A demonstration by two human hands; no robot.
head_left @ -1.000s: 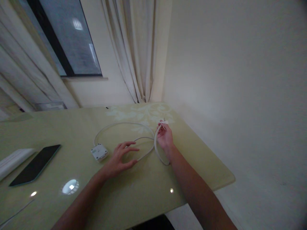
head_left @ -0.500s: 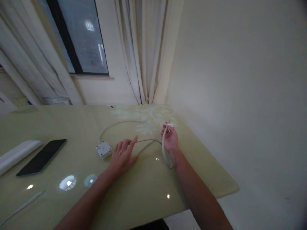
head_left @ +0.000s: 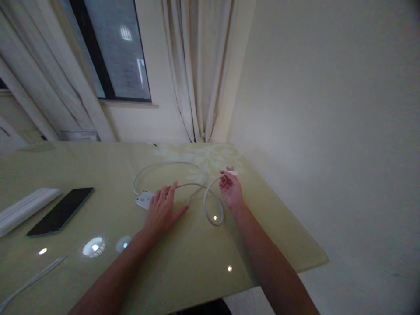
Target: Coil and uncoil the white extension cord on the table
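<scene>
A white cable [head_left: 213,224] runs in loops across the glossy table, one wide loop at the back and a smaller one between my hands. At its left end is a flat white power-strip block [head_left: 143,200], partly covered by my fingers. My left hand [head_left: 162,209] lies spread, thumb and fingers apart, beside the block and over the cable. In the fingertips of my right hand [head_left: 231,189] is the cable's white plug [head_left: 232,173], raised a little above the table; its prongs are hard to make out.
Left of the cable lie a dark tablet [head_left: 61,211] and a long white package [head_left: 28,208]. Another thin white cord [head_left: 36,278] is at the front left. The pale green table [head_left: 183,271] ends at a wall [head_left: 328,131] on the right; curtains [head_left: 203,65] hang behind.
The cable by my right hand has swung left and opened into a round loop. My left hand has shifted slightly left, now covering part of the block. The right hand still holds the plug.
</scene>
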